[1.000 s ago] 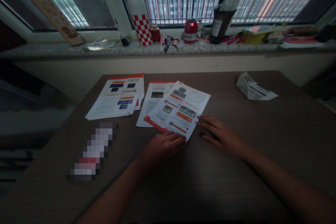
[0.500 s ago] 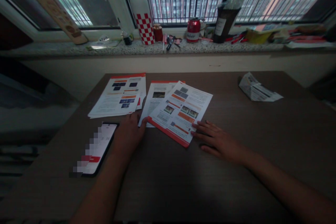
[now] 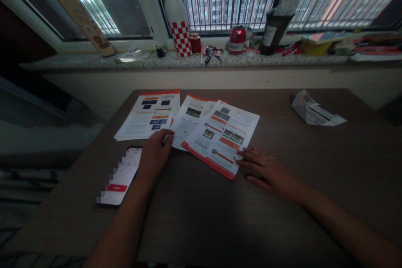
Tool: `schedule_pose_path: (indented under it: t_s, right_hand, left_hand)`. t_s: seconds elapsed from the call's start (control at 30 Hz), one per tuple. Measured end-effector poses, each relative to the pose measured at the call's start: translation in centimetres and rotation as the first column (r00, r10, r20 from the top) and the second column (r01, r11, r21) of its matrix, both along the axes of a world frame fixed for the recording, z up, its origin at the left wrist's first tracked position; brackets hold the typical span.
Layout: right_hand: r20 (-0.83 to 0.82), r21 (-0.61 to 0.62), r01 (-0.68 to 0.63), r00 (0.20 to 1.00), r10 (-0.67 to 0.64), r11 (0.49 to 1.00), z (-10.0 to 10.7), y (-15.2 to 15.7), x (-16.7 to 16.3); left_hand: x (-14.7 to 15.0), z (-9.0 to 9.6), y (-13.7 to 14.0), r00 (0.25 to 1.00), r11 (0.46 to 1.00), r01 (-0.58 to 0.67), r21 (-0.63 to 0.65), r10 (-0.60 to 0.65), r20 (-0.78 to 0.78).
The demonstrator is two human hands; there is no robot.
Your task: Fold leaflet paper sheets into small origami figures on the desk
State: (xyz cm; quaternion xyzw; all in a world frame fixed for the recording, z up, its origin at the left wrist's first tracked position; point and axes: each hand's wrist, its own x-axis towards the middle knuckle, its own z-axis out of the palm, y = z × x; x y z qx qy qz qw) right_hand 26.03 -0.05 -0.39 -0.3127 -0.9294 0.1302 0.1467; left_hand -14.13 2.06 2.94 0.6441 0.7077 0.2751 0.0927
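Three groups of printed paper lie on the table. My left hand is closed at the left edge of the middle sheet, finger and thumb pinched on that edge. Overlapping it on the right is a tilted front sheet with a red band along its near side. My right hand lies flat with fingers apart, its fingertips touching the right edge of this front sheet. Further left sits a stack of sheets with an orange-red top edge. A phone with a lit screen rests beside my left wrist, partly blurred out.
A folded paper piece stands on the right of the brown table. Along the stone windowsill are a red-checked white bottle, a red can, a dark cup, keys and a leaning cardboard piece.
The middle sheet has turned slightly, and my left fingers have moved from beneath the stack's edge up to that sheet's side. The whole view has shifted slightly. My right hand stays at the front sheet.
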Motion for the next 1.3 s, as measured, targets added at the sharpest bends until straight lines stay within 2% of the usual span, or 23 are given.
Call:
schedule_pose_path:
  t_s: [0.2, 0.4, 0.5, 0.6, 0.63, 0.7, 0.77, 0.83, 0.87, 0.97, 1.13, 1.3]
  right_hand:
    - [0.003, 0.006, 0.052, 0.999, -0.052, 0.999, -0.1, 0.1, 0.3]
    - [-0.001, 0.044, 0.097, 0.995, -0.097, 0.994, -0.2, 0.2, 1.0]
    - [-0.003, 0.056, 0.118, 0.993, -0.118, 0.991, -0.1, 0.3, 1.2]
    - [-0.004, 0.066, 0.125, 0.992, -0.125, 0.990, -0.1, 0.3, 1.2]
    - [-0.002, 0.070, 0.125, 0.992, -0.125, 0.990, -0.1, 0.3, 1.2]
    - [0.005, 0.078, 0.127, 0.992, -0.128, 0.989, -0.1, 0.2, 1.0]
    - [0.012, 0.085, 0.133, 0.991, -0.135, 0.987, 0.0, 0.2, 0.8]
    - [0.014, 0.091, 0.139, 0.990, -0.141, 0.986, 0.0, 0.2, 0.7]
    - [0.015, 0.090, 0.137, 0.990, -0.138, 0.987, 0.0, 0.1, 0.6]
    - [0.023, 0.082, 0.111, 0.993, -0.113, 0.990, 0.0, 0.1, 0.6]
    - [0.027, 0.063, 0.105, 0.994, -0.107, 0.992, 0.0, 0.1, 0.8]
    - [-0.019, 0.037, 0.108, 0.994, -0.108, 0.993, 0.3, 0.1, 1.1]
  left_hand:
    - [-2.9, 0.1, 0.5, 0.994, 0.992, -0.092, 0.086, 0.096, -0.042]
    - [-6.0, 0.1, 1.7, 0.935, 0.972, -0.229, 0.049, 0.234, -0.266]
    - [-5.8, 0.1, 1.5, 0.875, 0.964, -0.264, 0.042, 0.258, -0.409]
    - [-4.6, 0.4, 1.2, 0.790, 0.955, -0.243, 0.170, 0.297, -0.537]
    - [-4.0, 0.4, 1.3, 0.783, 0.953, -0.220, 0.208, 0.300, -0.545]
    - [-2.8, 0.2, 1.6, 0.831, 0.979, -0.098, 0.181, 0.180, -0.526]
    - [-1.4, -0.4, 2.0, 0.884, 0.994, 0.092, 0.066, -0.051, -0.465]
    - [-0.2, -1.3, 2.4, 0.875, 0.976, 0.204, -0.072, -0.214, -0.435]
    - [0.3, -1.7, 2.5, 0.865, 0.970, 0.209, -0.123, -0.242, -0.440]
    - [0.9, -2.5, 2.6, 0.850, 0.978, 0.148, -0.144, -0.201, -0.487]
    - [-0.4, -2.5, 3.0, 0.863, 0.997, -0.020, -0.070, -0.018, -0.504]
    - [-1.5, -2.7, 3.4, 0.880, 0.992, -0.095, -0.078, 0.047, -0.473]
